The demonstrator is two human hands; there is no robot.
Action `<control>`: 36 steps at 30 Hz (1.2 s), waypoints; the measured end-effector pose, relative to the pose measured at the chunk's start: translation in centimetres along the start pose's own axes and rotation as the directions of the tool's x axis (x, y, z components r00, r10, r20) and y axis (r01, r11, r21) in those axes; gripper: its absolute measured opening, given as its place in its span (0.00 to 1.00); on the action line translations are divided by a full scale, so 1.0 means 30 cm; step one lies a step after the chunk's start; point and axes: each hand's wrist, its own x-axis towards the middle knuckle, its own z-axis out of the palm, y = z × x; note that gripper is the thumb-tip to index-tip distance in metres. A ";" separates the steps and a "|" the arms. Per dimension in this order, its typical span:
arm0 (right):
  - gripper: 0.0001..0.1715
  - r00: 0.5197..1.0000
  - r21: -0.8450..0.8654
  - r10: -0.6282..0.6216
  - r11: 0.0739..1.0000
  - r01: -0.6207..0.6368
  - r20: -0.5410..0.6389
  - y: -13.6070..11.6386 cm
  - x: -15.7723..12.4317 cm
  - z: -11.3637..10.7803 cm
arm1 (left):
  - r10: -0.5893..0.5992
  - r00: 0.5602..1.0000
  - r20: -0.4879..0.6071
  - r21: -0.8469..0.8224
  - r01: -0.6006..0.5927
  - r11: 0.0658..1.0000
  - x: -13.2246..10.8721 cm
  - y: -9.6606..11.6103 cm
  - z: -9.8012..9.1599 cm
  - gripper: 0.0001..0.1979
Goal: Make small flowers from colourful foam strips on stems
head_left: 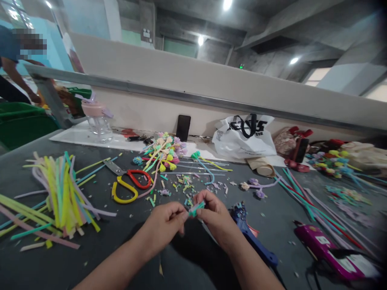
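Low over the dark table, a small bundle of teal and pale lilac fuzzy chenille stem pieces (197,208) is pinched between my two hands. My left hand (169,219) has its thumb and forefinger closed on the bundle's left end. From the other side, the fingertips of my right hand (213,215) close on it. Beside my right wrist lies a dark blue glue gun (256,241), partly hidden by that hand. Short cut chenille bits (187,185) are scattered just beyond my fingers. Scissors with red and yellow handles (128,183) lie to the left.
Long chenille stems (60,193) are heaped at left. Fuzzy flowers (166,151) lie at the back near a phone (183,127). A clear bottle (99,125), a white bag (244,139) and a magenta device (329,249) stand or lie around. A person (12,60) bends at far left.
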 end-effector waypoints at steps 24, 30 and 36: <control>0.14 0.946 -0.093 -0.096 0.993 0.071 -0.311 0.034 0.047 -0.039 | -0.177 0.979 -0.103 -0.354 0.130 0.926 0.010 0.010 -0.030 0.12; 0.11 0.942 -0.222 -0.090 0.975 0.016 -0.325 0.057 0.045 -0.039 | -0.168 0.981 -0.098 -0.540 0.090 0.837 -0.023 0.086 -0.076 0.13; 0.15 0.946 -0.389 -0.101 0.921 -0.028 -0.307 0.092 0.042 -0.034 | -0.217 0.972 -0.091 -0.636 0.111 0.764 -0.078 0.142 -0.179 0.10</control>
